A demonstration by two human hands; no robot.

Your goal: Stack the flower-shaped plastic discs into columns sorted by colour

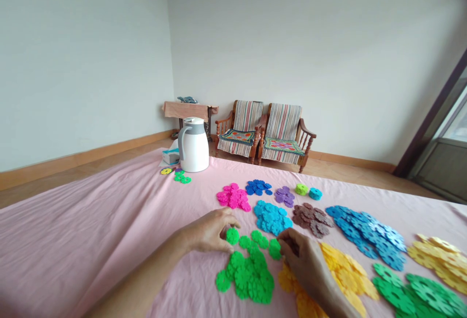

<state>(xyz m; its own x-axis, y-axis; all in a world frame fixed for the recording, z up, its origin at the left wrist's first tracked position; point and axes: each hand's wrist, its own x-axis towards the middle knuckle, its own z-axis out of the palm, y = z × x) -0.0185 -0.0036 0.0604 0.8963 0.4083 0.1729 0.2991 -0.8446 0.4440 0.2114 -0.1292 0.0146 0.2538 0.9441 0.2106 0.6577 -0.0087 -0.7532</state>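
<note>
Just beyond a loose pile of green flower-shaped plastic discs (251, 275), my left hand (209, 230) curls its thumb and fingers around a green disc (232, 236). Whether more discs are stacked under it I cannot tell. My right hand (301, 255) pinches another green disc (275, 249) at its edge, thumb and forefinger together. Between the hands, a few single green discs (258, 238) lie on the pink cloth. Yellow discs (343, 272) are spread beneath and beside my right hand, partly hidden by it. Light blue discs (273, 217) lie beyond the hands.
Further piles hold pink (233, 197), dark blue (258, 187), purple (284, 196), brown (312, 219) and large blue discs (368, 233). Short lime (301, 189) and teal stacks (315, 193) stand behind. A white jug (195, 148) stands at the far edge, with two chairs (282, 135) beyond.
</note>
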